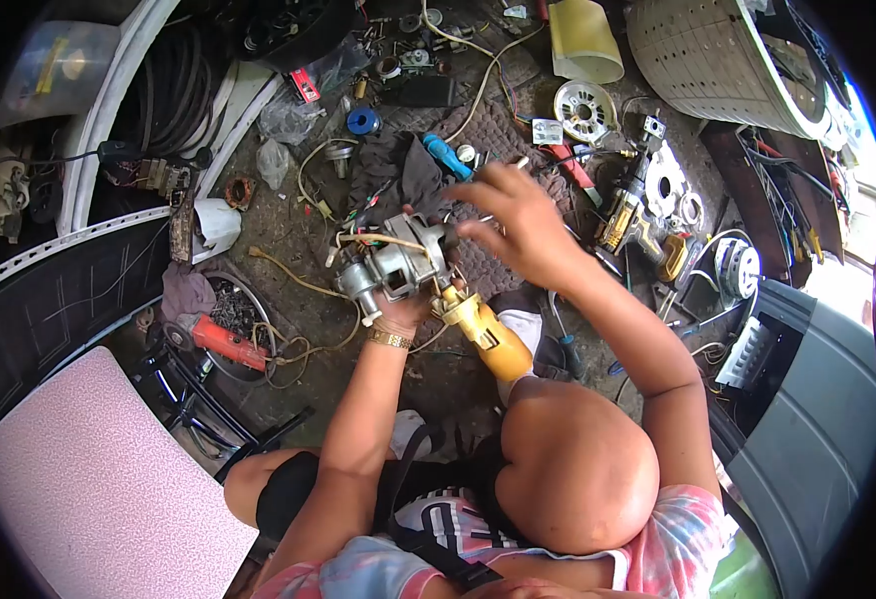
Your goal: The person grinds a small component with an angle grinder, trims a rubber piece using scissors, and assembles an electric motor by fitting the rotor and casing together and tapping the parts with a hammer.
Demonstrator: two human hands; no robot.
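A grey metal motor (403, 262) with a light cable across it rests in my left hand (406, 311), which grips it from below; most of those fingers are hidden by the metal. My right hand (518, 225) hovers just right of the motor, fingers curved and apart, with nothing visible in it. Right below, a yellow power-tool housing (488, 331) lies tilted between the motor and my knee, close to my left hand. Whether it is joined to the motor I cannot tell. Behind the motor lies a dark cloth (393, 170).
A red angle grinder (228, 342) lies at left by a round tray (276, 329) of dark bits. On the right sit a yellow-black drill (672, 255) and a round white wheel (585, 110). A blue-handled tool (446, 158) lies ahead. Loose cords cross the floor.
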